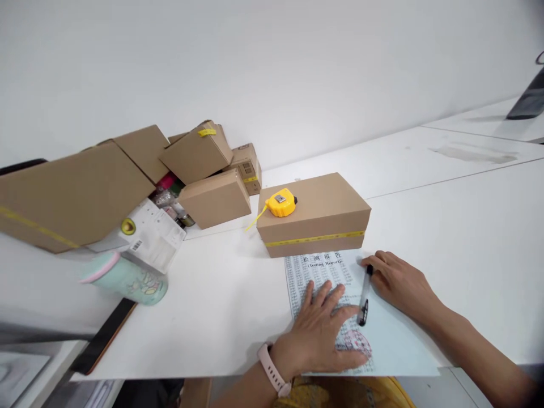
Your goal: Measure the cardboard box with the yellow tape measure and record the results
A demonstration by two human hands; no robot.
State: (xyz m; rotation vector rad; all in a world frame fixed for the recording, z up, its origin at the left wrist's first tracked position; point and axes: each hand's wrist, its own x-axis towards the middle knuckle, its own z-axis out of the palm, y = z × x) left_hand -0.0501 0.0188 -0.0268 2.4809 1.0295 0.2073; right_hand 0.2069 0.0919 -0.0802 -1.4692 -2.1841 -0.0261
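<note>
My left hand point(325, 331) lies flat with fingers spread on a printed sheet headed "Testing Report" point(312, 289), which bears a round red stamp point(357, 342). A pink watch strap circles the left wrist. My right hand point(397, 280) rests at the sheet's right side, fingers curled and closed at the upper end of a clear pen with black ends point(365, 294). The pen lies slanted over a plain pale blue part of the paper. Behind the sheet stands a cardboard box point(317, 226) with a yellow tape measure point(281, 203) on top.
Several cardboard boxes point(215, 198) are piled at the left against the wall. A mint-green tumbler point(131, 280) lies tilted on its side near a white package point(155, 235). A black-edged strip point(108, 334) borders the table's left side. Something dark point(529, 99) stands at far right.
</note>
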